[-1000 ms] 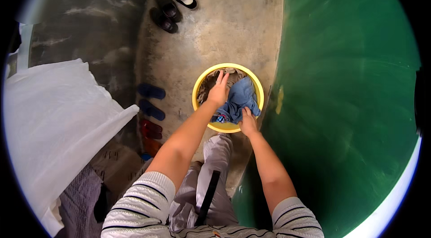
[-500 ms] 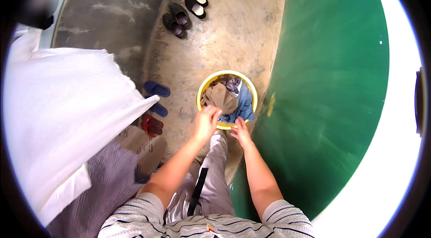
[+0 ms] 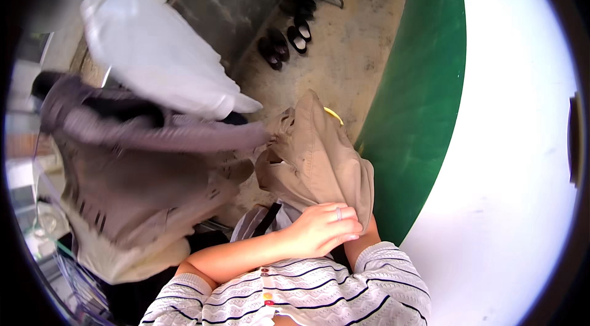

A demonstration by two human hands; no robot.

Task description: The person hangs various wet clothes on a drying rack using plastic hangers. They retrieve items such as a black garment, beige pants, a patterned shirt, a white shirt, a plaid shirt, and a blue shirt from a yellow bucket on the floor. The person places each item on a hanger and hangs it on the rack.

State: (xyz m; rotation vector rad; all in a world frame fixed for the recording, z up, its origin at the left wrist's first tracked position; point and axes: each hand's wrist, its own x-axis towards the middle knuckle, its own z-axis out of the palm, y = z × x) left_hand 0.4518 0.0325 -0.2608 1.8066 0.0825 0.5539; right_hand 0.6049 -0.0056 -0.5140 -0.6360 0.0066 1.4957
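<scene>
- The left hand (image 3: 322,230) is in front of the striped top (image 3: 295,286), its fingers bent, narrow and close together, holding the lower edge of the beige garment (image 3: 326,160). A ring (image 3: 338,213) sits on one finger.
- The right forearm (image 3: 365,241) runs up behind the beige garment and the left hand. The right hand is hidden there, so I cannot tell whether its fingers are wide, narrow or gripping.
- The beige garment spreads in loose folds from the left hand up over the floor (image 3: 326,55), just beside the green wall (image 3: 424,74).
- A sliver of yellow rim (image 3: 333,115) shows past the garment's upper right; the cloth covers the rest.
- Left of the beige garment are a white cloth (image 3: 157,49), a purple-grey garment (image 3: 184,132) and a brown garment (image 3: 141,190), the latter two blurred.
- The brown garment bears short dark marks (image 3: 99,218), too blurred to tell whether they are print or slits.
- Small coloured buttons (image 3: 268,296) line the top's front.
- Farther up the floor stand black shoes with pale insoles (image 3: 300,43) and, near them, a darker pair (image 3: 270,52).
</scene>
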